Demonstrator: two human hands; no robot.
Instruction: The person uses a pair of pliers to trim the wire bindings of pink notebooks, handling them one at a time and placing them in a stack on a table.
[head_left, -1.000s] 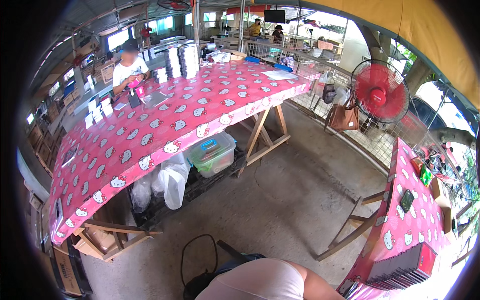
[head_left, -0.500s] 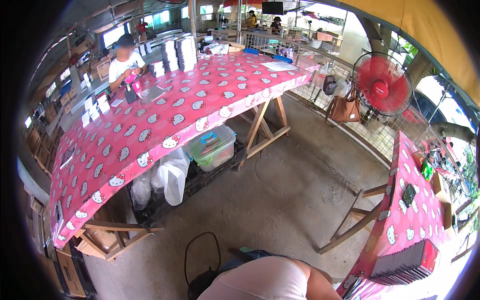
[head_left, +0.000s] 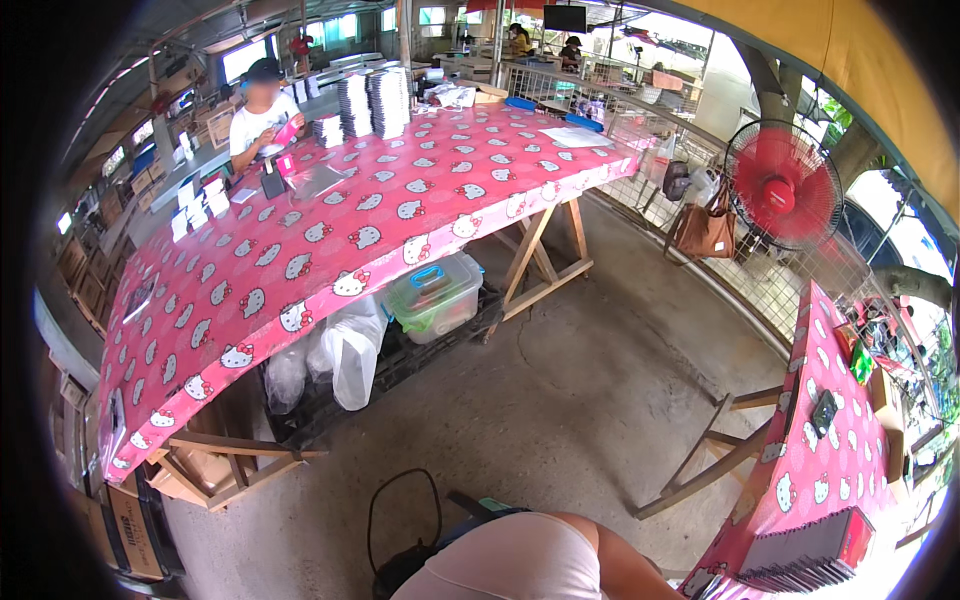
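Observation:
Neither of my hands shows in the picture. At the lower edge are my pale sleeve (head_left: 510, 565) and part of my bare right arm (head_left: 625, 565), which runs out of the frame toward the small pink table (head_left: 745, 525) on the right. Nearest to that arm lies a row of dark spiral-bound books (head_left: 795, 555) with a red end cover, on the table's near end. Farther along the same table rests a dark phone-like object (head_left: 823, 413). What my hands hold or touch is hidden.
A long table with a pink cat-print cover (head_left: 330, 265) spans the left, bearing tall white stacks (head_left: 388, 105). Behind it a person (head_left: 262, 120) handles something pink. Underneath are a clear lidded bin (head_left: 435, 300) and white plastic bags (head_left: 355, 350). A red fan (head_left: 780, 190) stands by the wire fence.
The view has shifted slightly, so the tables and fan sit a little farther right. The person across the long table has raised the pink item slightly. My hands stay out of sight.

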